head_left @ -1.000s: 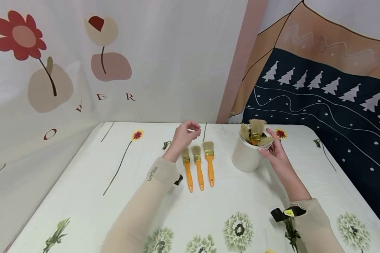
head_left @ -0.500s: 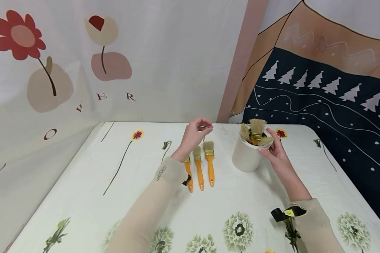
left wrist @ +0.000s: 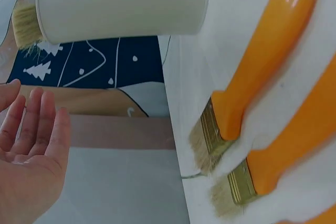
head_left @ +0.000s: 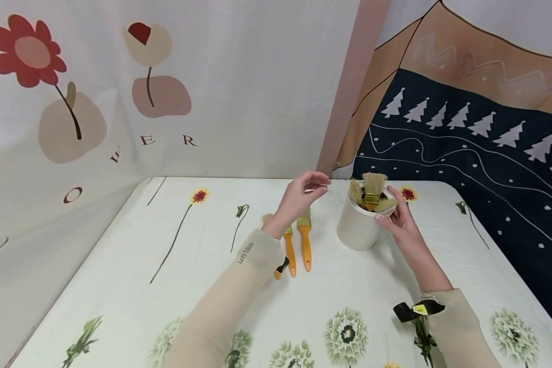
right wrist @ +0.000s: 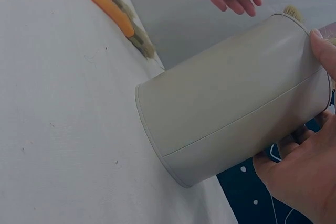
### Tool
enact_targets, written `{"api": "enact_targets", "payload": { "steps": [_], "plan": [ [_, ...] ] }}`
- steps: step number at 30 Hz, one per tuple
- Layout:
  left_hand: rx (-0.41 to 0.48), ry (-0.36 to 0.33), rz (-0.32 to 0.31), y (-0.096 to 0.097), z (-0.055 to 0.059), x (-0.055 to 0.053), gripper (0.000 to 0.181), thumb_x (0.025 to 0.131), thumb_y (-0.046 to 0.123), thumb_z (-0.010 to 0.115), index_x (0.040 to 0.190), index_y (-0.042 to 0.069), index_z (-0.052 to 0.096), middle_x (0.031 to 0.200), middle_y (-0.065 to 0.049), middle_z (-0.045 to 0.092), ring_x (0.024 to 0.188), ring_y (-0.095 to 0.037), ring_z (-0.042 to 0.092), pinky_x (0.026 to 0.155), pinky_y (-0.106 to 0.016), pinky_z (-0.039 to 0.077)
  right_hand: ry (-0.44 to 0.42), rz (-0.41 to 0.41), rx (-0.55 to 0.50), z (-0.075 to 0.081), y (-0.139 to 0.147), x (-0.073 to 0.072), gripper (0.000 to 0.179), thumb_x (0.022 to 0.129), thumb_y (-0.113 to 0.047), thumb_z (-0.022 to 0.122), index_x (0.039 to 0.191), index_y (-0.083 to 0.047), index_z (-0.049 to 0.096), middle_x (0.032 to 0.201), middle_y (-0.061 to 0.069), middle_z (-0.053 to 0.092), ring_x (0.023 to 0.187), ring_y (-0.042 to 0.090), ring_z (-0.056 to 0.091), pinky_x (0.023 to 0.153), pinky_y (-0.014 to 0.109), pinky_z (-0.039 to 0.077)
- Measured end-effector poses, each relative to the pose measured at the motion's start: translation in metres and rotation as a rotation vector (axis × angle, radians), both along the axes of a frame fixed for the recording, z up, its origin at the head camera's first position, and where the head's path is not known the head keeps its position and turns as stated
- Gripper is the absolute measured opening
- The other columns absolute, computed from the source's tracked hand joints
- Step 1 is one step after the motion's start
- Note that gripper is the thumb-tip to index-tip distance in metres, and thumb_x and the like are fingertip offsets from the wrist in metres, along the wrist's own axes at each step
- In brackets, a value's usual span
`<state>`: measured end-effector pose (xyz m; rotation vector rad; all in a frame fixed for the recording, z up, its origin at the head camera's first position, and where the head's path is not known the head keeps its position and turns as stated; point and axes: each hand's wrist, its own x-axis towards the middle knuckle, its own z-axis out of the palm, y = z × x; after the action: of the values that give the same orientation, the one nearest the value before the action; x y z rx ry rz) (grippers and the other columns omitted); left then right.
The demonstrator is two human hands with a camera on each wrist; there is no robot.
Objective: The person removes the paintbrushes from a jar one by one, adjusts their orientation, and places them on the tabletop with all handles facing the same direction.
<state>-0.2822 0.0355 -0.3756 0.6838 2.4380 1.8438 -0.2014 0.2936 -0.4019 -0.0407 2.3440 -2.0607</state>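
A white cylindrical brush holder [head_left: 356,231] stands on the right part of the table, with several bristle brushes [head_left: 374,183] sticking up out of it. My right hand [head_left: 402,220] holds it by the upper right side near the rim, thumb in front. My left hand [head_left: 299,198] hovers to its left with fingers loosely bent and nothing in them. Below that hand lie three paintbrushes with orange handles; the right one [head_left: 305,248] shows most, the middle one [head_left: 290,255] is partly covered, and the left one [head_left: 277,275] is mostly behind the wrist.
A white cloth with printed flowers covers the table [head_left: 179,286]. Behind it hangs a pale printed curtain [head_left: 239,102], and at the right a dark blue cloth [head_left: 464,153] with white trees. Both wrists carry black straps.
My left hand has moved right, over the paintbrushes and toward the brush holder. It now covers more of the left and middle brushes. The right hand and holder have stayed put.
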Motion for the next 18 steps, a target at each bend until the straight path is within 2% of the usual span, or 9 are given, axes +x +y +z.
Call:
{"api": "enact_targets", "payload": {
  "steps": [12, 18],
  "plan": [
    [0.009, 0.012, -0.132, 0.019, 0.003, 0.004, 0.037, 0.099, 0.01, 0.061, 0.135, 0.01, 0.056, 0.137, -0.008, 0.061, 0.128, -0.022, 0.06, 0.106, -0.027, 0.05, -0.002, -0.003, 0.012, 0.0, 0.0, 0.0, 0.078, 0.103, -0.025, 0.056, 0.159, -0.042, 0.004, 0.17, 0.0, -0.006, 0.157, 0.027, -0.006, 0.127, 0.055, 0.002],
    [-0.025, 0.031, -0.16, 0.028, 0.005, 0.005, 0.042, 0.1, 0.011, 0.06, 0.141, 0.011, 0.051, 0.143, -0.007, 0.058, 0.132, -0.021, 0.057, 0.109, -0.027, 0.048, -0.01, -0.009, 0.011, 0.001, -0.001, 0.0, 0.078, 0.102, -0.026, 0.057, 0.158, -0.044, 0.005, 0.17, 0.0, -0.006, 0.157, 0.028, -0.006, 0.127, 0.056, 0.002]
  ]
}}
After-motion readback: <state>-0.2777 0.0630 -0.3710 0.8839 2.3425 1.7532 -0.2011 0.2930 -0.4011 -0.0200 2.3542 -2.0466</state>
